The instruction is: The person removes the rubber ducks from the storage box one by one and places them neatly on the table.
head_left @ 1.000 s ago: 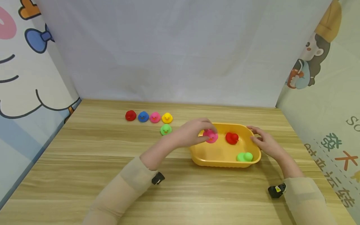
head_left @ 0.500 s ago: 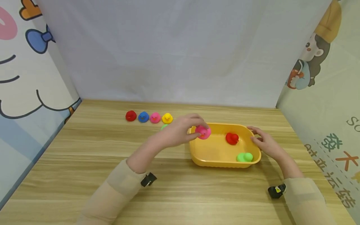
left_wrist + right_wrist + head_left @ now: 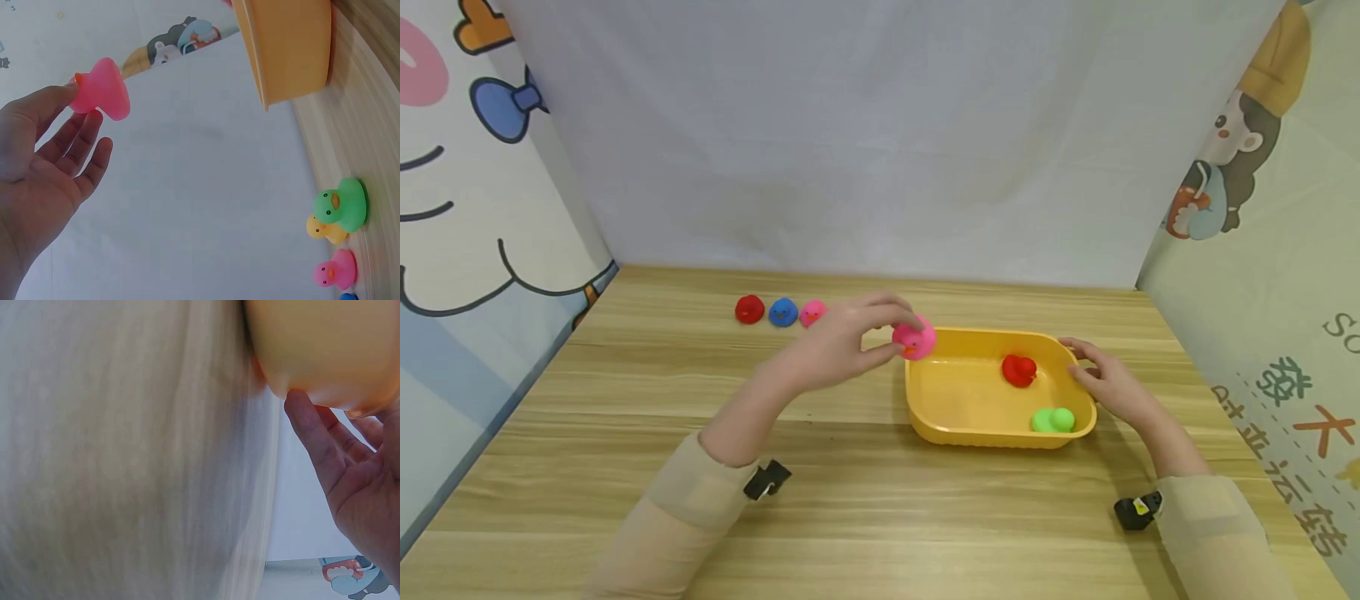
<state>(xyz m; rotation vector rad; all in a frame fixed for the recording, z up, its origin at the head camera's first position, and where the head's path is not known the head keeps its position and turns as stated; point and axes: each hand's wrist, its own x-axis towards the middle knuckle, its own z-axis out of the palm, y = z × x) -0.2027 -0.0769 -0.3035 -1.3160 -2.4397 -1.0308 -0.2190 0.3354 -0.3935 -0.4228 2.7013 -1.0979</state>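
Observation:
My left hand [image 3: 842, 342] pinches a pink rubber duck [image 3: 915, 338] between thumb and fingers, raised near the left rim of a yellow plastic basin [image 3: 1000, 437]. In the left wrist view the same pink duck [image 3: 103, 90] is held at the fingertips, its flat base turned away from the palm. My right hand [image 3: 1108, 383] holds the basin's right end at the rim. The right wrist view shows its fingers [image 3: 315, 434] against the outer wall. Inside the basin lie a red duck [image 3: 1018, 371] and a light green duck [image 3: 1053, 420].
At the table's back left, a red duck [image 3: 749, 309], a blue duck [image 3: 783, 312] and another pink duck [image 3: 813, 313] stand in a row. A green duck [image 3: 342, 205] and a yellow duck [image 3: 327, 230], hidden in the head view, show in the left wrist view.
My left hand has lifted the pink duck from inside the basin and carried it leftward to the rim, now covering the yellow and green ducks. The right hand has stayed put.

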